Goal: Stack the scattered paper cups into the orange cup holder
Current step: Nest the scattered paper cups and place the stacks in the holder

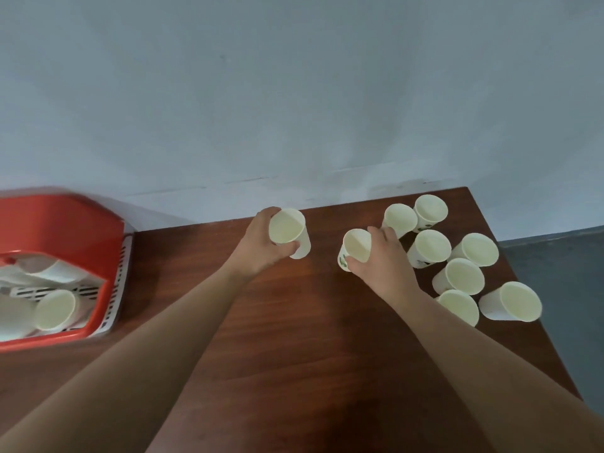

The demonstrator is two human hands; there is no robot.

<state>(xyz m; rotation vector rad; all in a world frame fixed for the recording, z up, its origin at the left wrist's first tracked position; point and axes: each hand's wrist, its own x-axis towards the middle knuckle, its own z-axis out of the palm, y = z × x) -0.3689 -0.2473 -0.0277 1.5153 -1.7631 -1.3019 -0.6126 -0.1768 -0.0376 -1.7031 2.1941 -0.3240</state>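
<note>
My left hand [261, 246] grips a white paper cup [289, 232] above the far middle of the wooden table, mouth turned toward me. My right hand [380, 256] holds a second paper cup [354, 250] with a green print, just left of a cluster of several upright paper cups [464, 276] at the table's far right. The orange cup holder [62, 220] stands at the left edge, with a cup [54, 310] lying on its side inside it and more white cups behind that.
The brown wooden table [294, 322] ends at a pale wall at the back. Its right edge drops to a grey floor [562, 289]. The holder has a white slotted liner [114, 289].
</note>
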